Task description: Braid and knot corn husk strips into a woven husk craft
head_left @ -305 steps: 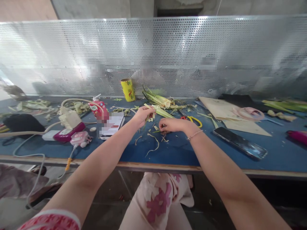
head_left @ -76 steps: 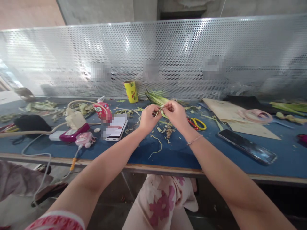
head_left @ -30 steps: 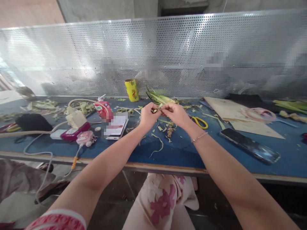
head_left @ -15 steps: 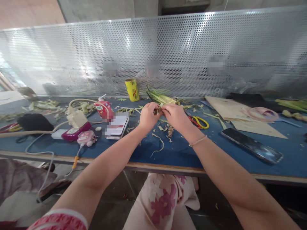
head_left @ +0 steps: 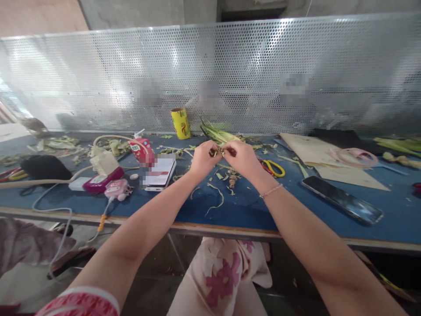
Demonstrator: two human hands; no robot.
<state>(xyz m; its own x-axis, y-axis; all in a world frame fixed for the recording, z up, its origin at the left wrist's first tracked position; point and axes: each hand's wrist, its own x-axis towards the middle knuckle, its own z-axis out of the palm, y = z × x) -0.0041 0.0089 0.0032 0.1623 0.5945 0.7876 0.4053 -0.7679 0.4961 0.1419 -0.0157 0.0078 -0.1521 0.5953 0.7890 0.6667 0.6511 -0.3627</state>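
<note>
Above the middle of the blue table, my left hand (head_left: 204,159) is closed around a small brownish-green plant piece (head_left: 214,152). Facing it, my right hand (head_left: 242,159) pinches a bit of the same plant matter at its fingertips; the fingers partly hide it. Just behind my hands lies a bundle of green plant stalks (head_left: 215,133). A small knobby brown piece (head_left: 232,180) and thin peeled strips (head_left: 217,201) lie in front of them. Beside my right hand are scissors (head_left: 275,169) with yellow and red handles.
At left are a power strip (head_left: 102,179) with cables, a red drink carton (head_left: 142,151) and a phone (head_left: 161,171). A yellow roll (head_left: 180,123) stands behind. Another phone (head_left: 342,199) and cardboard (head_left: 305,151) lie right. A perforated metal screen (head_left: 230,57) closes the back.
My hands have moved slightly apart, with the right shifting a little to the right. The view has moved slightly; the things on the table look unmoved.
</note>
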